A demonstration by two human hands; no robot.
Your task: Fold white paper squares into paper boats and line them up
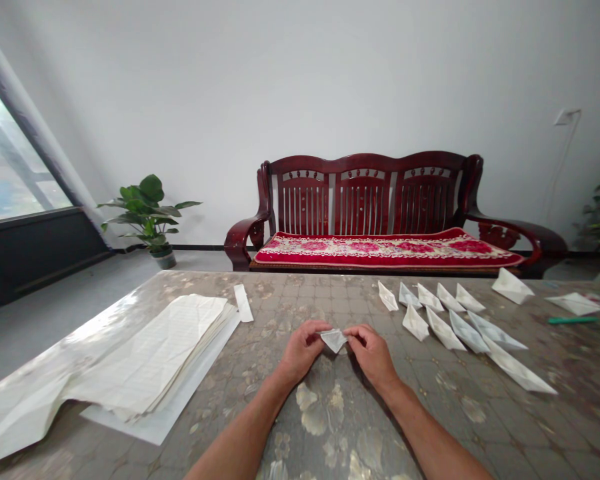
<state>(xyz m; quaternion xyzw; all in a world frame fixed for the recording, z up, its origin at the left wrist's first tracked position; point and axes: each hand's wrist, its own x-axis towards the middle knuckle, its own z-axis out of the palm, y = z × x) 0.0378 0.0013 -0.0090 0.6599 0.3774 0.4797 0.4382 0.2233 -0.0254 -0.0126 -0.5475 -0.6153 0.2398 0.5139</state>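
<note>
Looking on from the head view, we caught the left hand (pixel 305 350) and the right hand (pixel 373 353) drawn close together over the middle of the mottled, stone-patterned surface (pixel 330 417). Between them sat a small folded paper piece (pixel 334 340), its pale point turned down, and there it was, pinched! The left hand was curled nearly closed, its fingertips gripping the paper's left end; the right hand was curled the same way, holding the right end. We could not tell whether the paper touched the surface beneath it.

Just right of the hands, we had a crowd of folded paper boats (pixel 445 330), white and pointed, laid out in two loose rows, with one more boat (pixel 513 287) off toward the far edge. A flat folded paper (pixel 574 304) lay out past them, just above a green marker (pixel 573 321). Left of the hands stood a thick stack of lined paper (pixel 150 353) on a white sheet (pixel 145 427), a narrow paper strip (pixel 243 303) just beyond it, and a large folded sheet (pixel 20 417) spilling toward the near left corner.

Beyond the surface, a dark red wooden bench (pixel 365 193) carried a red floral cushion (pixel 380 250), while a potted plant (pixel 147 217) stood on the floor near a window (pixel 15 153).
</note>
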